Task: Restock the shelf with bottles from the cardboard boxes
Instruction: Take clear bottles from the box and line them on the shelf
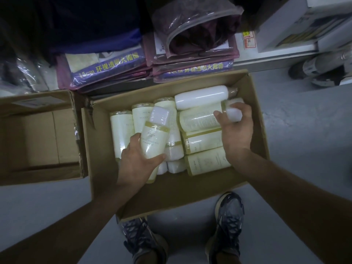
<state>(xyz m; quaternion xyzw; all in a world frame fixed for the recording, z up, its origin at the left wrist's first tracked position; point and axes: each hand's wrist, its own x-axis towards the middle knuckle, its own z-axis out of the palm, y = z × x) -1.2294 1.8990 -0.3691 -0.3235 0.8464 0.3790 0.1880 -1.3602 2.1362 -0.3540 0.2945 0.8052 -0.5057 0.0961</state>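
Bottles [155, 130] partly covered by left hand [137, 161], right hand [237, 132], print blurred

We look down into the open cardboard box [99, 149], packed with pale wrapped bottles [122, 130]. Over its left half our left hand [137, 161] grips a raised bottle [154, 136]. At its right side our right hand [236, 130] curls round the cap end of a lying bottle [198, 119]. A second box [38, 141] sits just left of it; purple packs [106, 69] lie beyond it
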